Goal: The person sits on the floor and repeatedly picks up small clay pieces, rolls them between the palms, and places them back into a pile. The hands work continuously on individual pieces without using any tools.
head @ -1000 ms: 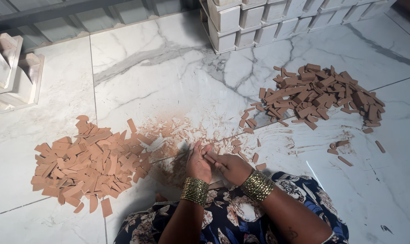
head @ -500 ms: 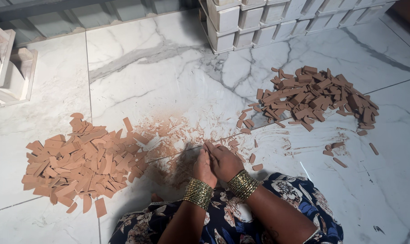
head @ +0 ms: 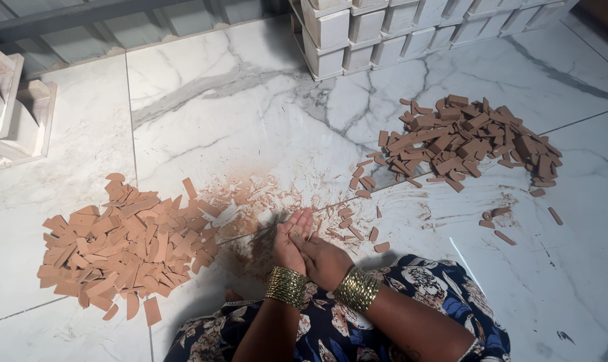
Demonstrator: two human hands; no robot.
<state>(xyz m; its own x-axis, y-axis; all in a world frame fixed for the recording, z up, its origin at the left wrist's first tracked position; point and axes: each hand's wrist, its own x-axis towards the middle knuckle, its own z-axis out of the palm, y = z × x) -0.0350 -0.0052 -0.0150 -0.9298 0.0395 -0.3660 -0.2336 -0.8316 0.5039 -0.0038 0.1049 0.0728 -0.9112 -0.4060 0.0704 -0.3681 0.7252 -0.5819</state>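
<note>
My left hand point(head: 289, 247) and my right hand point(head: 325, 260) are pressed together, palm against palm, low over the marble floor point(head: 237, 114). The left fingers point up and away. Whatever lies between the palms is hidden. Each wrist wears a wide gold bangle point(head: 286, 287). A heap of flat, pale terracotta clay pieces point(head: 126, 245) lies to the left of the hands. A second heap of darker, blockier clay pieces point(head: 465, 137) lies at the far right. Clay dust and crumbs point(head: 264, 201) smear the floor just beyond the hands.
White rectangular moulds point(head: 364, 30) are stacked in rows along the back. More white moulds point(head: 12, 117) lean at the left edge. Loose clay bits point(head: 502, 224) lie to the right. My lap in dark flowered cloth point(head: 445, 291) fills the bottom of the view.
The hands, side by side a second ago, have closed palm to palm and lifted slightly. The view has drifted a little, so both heaps sit differently in the frame.
</note>
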